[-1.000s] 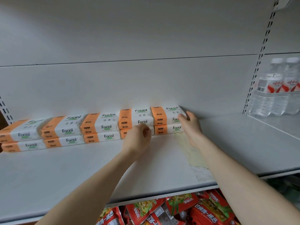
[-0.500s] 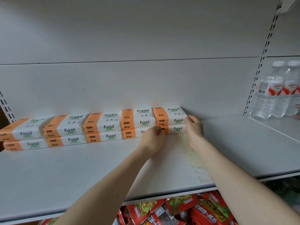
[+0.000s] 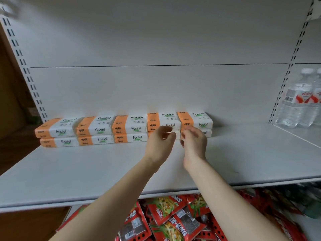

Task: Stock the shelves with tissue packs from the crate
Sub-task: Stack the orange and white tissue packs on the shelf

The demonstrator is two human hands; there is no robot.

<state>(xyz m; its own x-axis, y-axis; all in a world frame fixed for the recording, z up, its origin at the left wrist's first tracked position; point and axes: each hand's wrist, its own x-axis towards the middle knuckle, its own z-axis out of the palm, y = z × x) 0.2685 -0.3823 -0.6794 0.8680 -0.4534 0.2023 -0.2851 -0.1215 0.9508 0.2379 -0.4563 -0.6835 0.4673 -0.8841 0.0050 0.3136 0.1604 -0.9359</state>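
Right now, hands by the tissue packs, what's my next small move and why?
Probably pull the left hand and right hand back for more: both hold nothing, the tissue packs sit stacked evenly, and the shelf right of them is bare.

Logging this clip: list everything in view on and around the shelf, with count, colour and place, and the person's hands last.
tissue packs: ten, orange and white, five stacks of two in a row against the back panel of the shelf
shelf: one, pale grey, runs the width of the view
slotted uprights: two, pale grey, at the left and right ends of the back panel
water bottles: at least two, clear with red and white labels, in the next bay at far right, cut by the frame edge
snack bags: many, red, piled below the shelf
left hand: one, fingers loosely curled, holding nothing, before the fourth stack
right hand: one, blurred, holding nothing, before the rightmost stack
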